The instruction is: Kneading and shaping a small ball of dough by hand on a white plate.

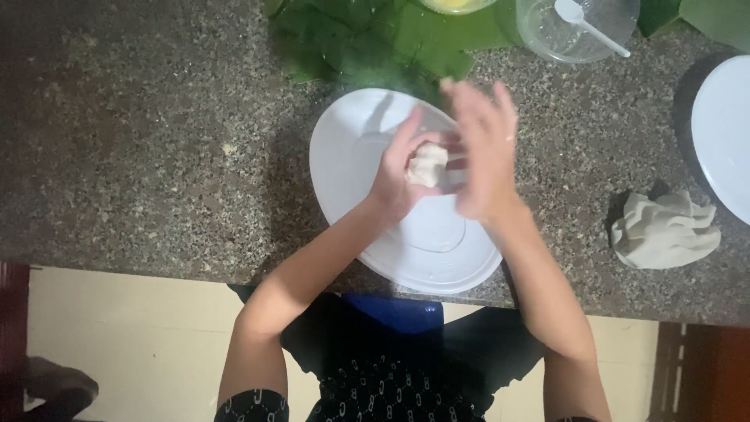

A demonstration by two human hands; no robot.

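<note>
Head view, looking straight down: nearest me are the forearms coming up from a dark patterned top, and between the palms sits a small pale dough lump (426, 164). I read the left hand (400, 173) as cupped under and around it, fingers curled so the lump rests in the palm; the right hand (486, 152) is flat and spread wide, blurred — pressed against or just beside the lump's far side (the blur keeps me from telling which). My judgement is that this is the shaping step, the lump being rolled or patted between the palms, and the next move would call for even pressure so the piece keeps its form and stays over the plate.

Under the hands lies a white oval plate (344, 168) on the speckled stone counter (141, 141). Off to the right rests a crumpled pale cloth (664, 230), and beyond it the edge of another white plate (726, 133).

Farther back — green leaves (367, 35), a clear plastic cup (547, 35) holding a white spoon (582, 22), and the rim of a bowl with something yellow (455, 5). No labels or signs show anywhere.
</note>
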